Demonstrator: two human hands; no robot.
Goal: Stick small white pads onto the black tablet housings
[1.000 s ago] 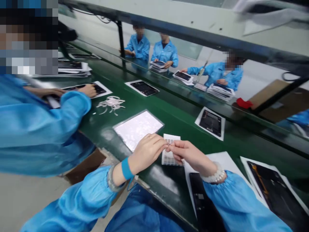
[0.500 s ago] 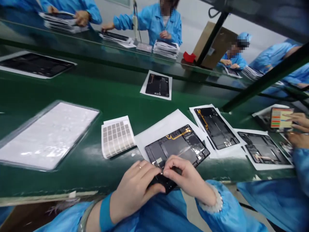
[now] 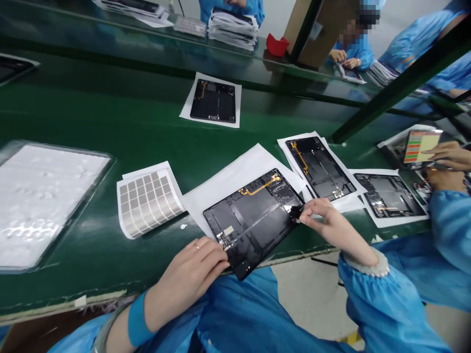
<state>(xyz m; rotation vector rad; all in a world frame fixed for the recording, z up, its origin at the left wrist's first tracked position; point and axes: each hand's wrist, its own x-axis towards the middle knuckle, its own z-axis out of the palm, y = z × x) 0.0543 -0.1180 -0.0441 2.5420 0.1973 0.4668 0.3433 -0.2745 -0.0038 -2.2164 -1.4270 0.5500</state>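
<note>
A black tablet housing (image 3: 257,220) with an orange flex cable lies tilted over the bench's front edge, partly on white paper (image 3: 228,171). My left hand (image 3: 195,267) holds its lower left edge beside a small circuit board, fingers pressed together. At the housing's right corner, my right hand (image 3: 327,223) pinches a small black piece or the edge itself; which one cannot be made out. A curled sheet of grey square stickers (image 3: 149,201) rests left of the housing.
Two more housings on paper (image 3: 320,164) (image 3: 395,196) lie to the right, near a co-worker's hands (image 3: 447,164). Another housing (image 3: 213,100) is further back. A plastic-covered white sheet (image 3: 47,196) lies left. A green post (image 3: 386,93) slants at the right.
My right hand has moved right, from the small board to the housing's right corner. My left hand has drawn back to the lower left edge. The view has shifted down and right.
</note>
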